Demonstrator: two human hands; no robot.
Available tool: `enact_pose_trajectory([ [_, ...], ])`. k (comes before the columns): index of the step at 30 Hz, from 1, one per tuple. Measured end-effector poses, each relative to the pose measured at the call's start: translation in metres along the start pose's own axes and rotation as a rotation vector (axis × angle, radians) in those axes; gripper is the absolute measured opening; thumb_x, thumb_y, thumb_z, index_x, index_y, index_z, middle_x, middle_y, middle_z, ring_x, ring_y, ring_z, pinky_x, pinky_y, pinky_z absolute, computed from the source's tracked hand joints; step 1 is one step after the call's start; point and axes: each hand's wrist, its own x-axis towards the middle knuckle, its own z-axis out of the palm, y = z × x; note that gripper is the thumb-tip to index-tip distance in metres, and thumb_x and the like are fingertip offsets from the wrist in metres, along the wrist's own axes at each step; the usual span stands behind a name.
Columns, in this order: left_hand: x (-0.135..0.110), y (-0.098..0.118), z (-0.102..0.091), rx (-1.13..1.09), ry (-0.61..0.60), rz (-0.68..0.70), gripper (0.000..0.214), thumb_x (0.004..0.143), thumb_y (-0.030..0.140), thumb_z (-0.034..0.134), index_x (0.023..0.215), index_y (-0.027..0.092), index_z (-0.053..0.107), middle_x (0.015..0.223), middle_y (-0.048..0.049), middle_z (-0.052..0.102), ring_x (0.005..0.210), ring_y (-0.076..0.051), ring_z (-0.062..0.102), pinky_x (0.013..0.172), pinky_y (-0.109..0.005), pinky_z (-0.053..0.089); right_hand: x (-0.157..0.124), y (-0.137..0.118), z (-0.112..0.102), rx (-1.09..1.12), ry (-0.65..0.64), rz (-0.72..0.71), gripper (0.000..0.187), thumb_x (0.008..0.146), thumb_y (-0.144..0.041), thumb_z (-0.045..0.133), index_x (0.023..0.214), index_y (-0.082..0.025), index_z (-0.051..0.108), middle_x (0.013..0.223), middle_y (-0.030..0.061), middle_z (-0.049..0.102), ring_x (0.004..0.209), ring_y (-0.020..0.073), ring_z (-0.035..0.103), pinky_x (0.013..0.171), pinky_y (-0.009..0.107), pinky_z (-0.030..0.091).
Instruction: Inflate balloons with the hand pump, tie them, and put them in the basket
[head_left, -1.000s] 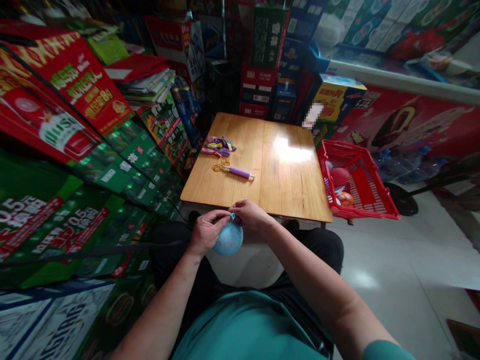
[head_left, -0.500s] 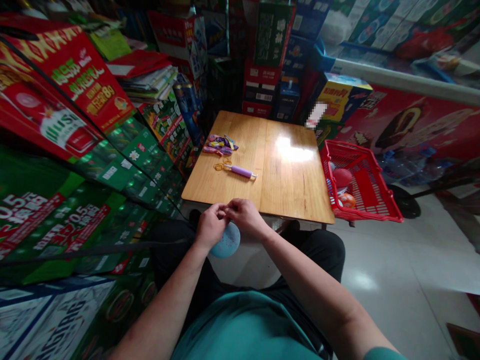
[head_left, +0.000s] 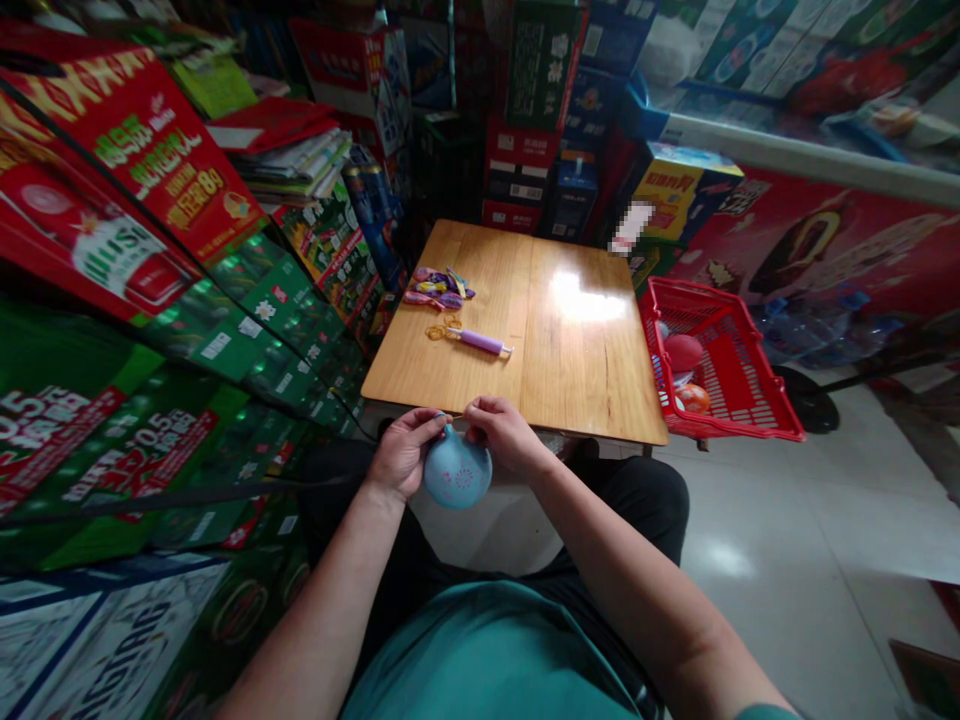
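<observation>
Leftmost, green and red printed cardboard cartons [head_left: 247, 310] run out of view, cut off by the edge, their lower rows lost in shadow. Next comes your left hand [head_left: 399, 458], thumb and forefinger pinched together on the neck of the pale blue rubber balloon [head_left: 457, 474]; its other fingers fold underneath, where you can't make them out. Beyond it, on the wooden table [head_left: 570, 375], lies a jumbled heap of limp purple, pink and yellow balloons [head_left: 437, 290], too tangled to count, and just nearer you some thin amber rubber bands [head_left: 434, 334], overlapping.

The balloon you're holding hangs neck up between your hands, in front of the table's near edge and above the gap between your knees. It's rounded and tapers to a short neck, with small reddish printed marks on the side facing you; your left fingers cover part of the neck.

Further right, the purple plastic hand pump [head_left: 480, 342] lies on its side on the table, touching the bands or just beside them. Your right hand [head_left: 504, 432] is curled beside the neck, fingertips partly hidden, so you can't tell how closed they are or what they grip. Last, the red plastic basket [head_left: 739, 365] has round things inside, partly masked by its slatted wall.
</observation>
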Motion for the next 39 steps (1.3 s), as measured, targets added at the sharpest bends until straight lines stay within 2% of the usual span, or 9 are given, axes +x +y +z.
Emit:
enact_pose_trajectory([
  [4,0.001,-0.003,0.0,-0.025,0.01,0.033,0.032,0.059,0.024,0.091,0.082,0.017,0.07,0.076,-0.0007,0.071,0.066,-0.012,0.064,0.067,-0.027,0.052,0.001,0.004,-0.002,-0.049,0.021,0.077,0.019,0.083,-0.023,0.06,0.066,-0.019,0.052,0.055,-0.0007,0.057,0.048,0.0091,0.042,0.046,0.022,0.029],
  [9,-0.003,-0.014,0.007,0.167,-0.01,0.141,0.029,0.065,0.029,0.088,0.085,0.017,0.073,0.079,-0.002,0.072,0.069,-0.014,0.065,0.069,-0.027,0.052,0.01,0.01,-0.003,0.051,0.013,0.213,0.021,0.085,-0.022,0.061,0.064,-0.017,0.056,0.052,-0.0021,0.052,0.043,0.0075,0.038,0.04,0.022,0.023],
  [14,-0.005,-0.016,0.01,0.437,-0.072,0.301,0.028,0.073,0.034,0.083,0.094,0.017,0.077,0.092,-0.0075,0.076,0.083,-0.02,0.07,0.078,-0.031,0.054,0.015,0.012,-0.002,0.083,0.018,0.239,0.02,0.085,-0.021,0.063,0.066,-0.016,0.058,0.051,-0.0021,0.054,0.042,0.0073,0.041,0.04,0.02,0.026],
  [17,-0.005,-0.014,0.009,0.574,-0.055,0.414,0.032,0.074,0.033,0.082,0.102,0.019,0.076,0.094,-0.007,0.075,0.085,-0.02,0.069,0.081,-0.031,0.054,0.013,0.01,-0.003,0.105,0.026,0.25,0.019,0.085,-0.022,0.066,0.069,-0.016,0.058,0.051,-0.0022,0.055,0.044,0.0078,0.044,0.041,0.02,0.029],
  [22,-0.009,-0.01,0.009,0.648,-0.107,0.431,0.023,0.081,0.036,0.075,0.097,0.018,0.077,0.099,-0.0094,0.076,0.092,-0.023,0.07,0.086,-0.034,0.055,0.01,0.01,-0.005,0.154,0.024,0.253,0.021,0.086,-0.027,0.069,0.071,-0.016,0.059,0.054,-0.0014,0.058,0.047,0.008,0.048,0.043,0.019,0.032],
  [25,-0.011,-0.01,0.01,0.643,-0.124,0.406,0.022,0.081,0.035,0.076,0.095,0.018,0.076,0.095,-0.0091,0.076,0.089,-0.023,0.071,0.084,-0.034,0.055,0.007,0.009,-0.005,0.16,0.027,0.224,0.021,0.085,-0.025,0.069,0.069,-0.016,0.059,0.054,-0.0008,0.058,0.048,0.0085,0.05,0.044,0.019,0.033],
  [29,-0.01,-0.009,0.013,0.631,-0.122,0.398,0.018,0.079,0.032,0.077,0.09,0.017,0.073,0.084,-0.0063,0.074,0.079,-0.02,0.069,0.078,-0.032,0.054,0.003,0.006,-0.003,0.109,0.018,0.108,0.02,0.084,-0.023,0.068,0.067,-0.016,0.059,0.056,-0.0006,0.06,0.048,0.0081,0.048,0.047,0.021,0.034],
  [34,-0.009,-0.008,0.016,0.583,-0.119,0.356,0.019,0.078,0.029,0.076,0.09,0.018,0.067,0.083,-0.0052,0.073,0.076,-0.02,0.07,0.076,-0.032,0.054,0.002,0.005,-0.001,0.034,0.035,0.001,0.014,0.083,-0.023,0.068,0.072,-0.016,0.062,0.058,-0.0012,0.061,0.051,0.0084,0.052,0.05,0.02,0.036],
  [39,-0.009,-0.007,0.015,0.73,-0.045,0.38,0.014,0.075,0.027,0.075,0.083,0.02,0.066,0.078,-0.0042,0.071,0.072,-0.02,0.067,0.072,-0.03,0.052,0.004,0.016,-0.002,-0.005,0.034,-0.064,0.014,0.084,-0.028,0.067,0.078,-0.015,0.066,0.063,0.0002,0.065,0.055,0.01,0.056,0.052,0.021,0.04],
])
